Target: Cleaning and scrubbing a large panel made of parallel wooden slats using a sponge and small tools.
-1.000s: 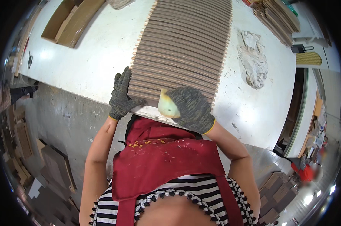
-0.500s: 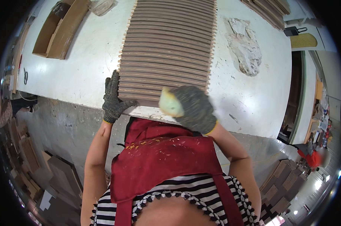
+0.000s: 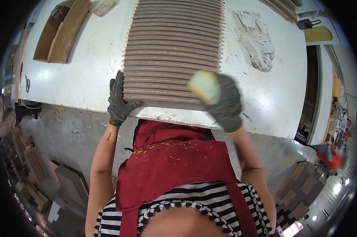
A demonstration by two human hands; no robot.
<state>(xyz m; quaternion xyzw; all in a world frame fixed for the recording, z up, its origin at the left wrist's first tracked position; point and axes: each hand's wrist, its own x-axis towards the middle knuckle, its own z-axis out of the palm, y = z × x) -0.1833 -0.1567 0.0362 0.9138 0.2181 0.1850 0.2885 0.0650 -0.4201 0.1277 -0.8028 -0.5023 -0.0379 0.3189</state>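
Note:
A long row of narrow brown wooden planks (image 3: pixel 170 47), packed side by side, runs away from me across a white table (image 3: pixel 81 75). At its near left corner, my left hand (image 3: pixel 120 103) in a dark knit glove lies open against it. The fingers stretch along the left side and the thumb lies across the near face. In a matching glove, my right hand (image 3: pixel 229 104) is closed on a pale green sponge (image 3: pixel 206 87) with yellowish edges. It is blurred by motion at the near right corner of the row; whether the sponge touches the planks I cannot tell.
A long cardboard box (image 3: pixel 70 31) and scissors (image 3: pixel 27 83) lie on the left of the table. To the right lies a crumpled whitish cloth (image 3: pixel 257 45), with stacked boards (image 3: pixel 281 10) beyond. More boards (image 3: pixel 70 179) stand on the floor at left. A person's arm (image 3: pixel 8 118) shows far left.
My right hand has moved right and away from me with the sponge, from the near edge toward the right side of the row. My left hand stays at the left corner.

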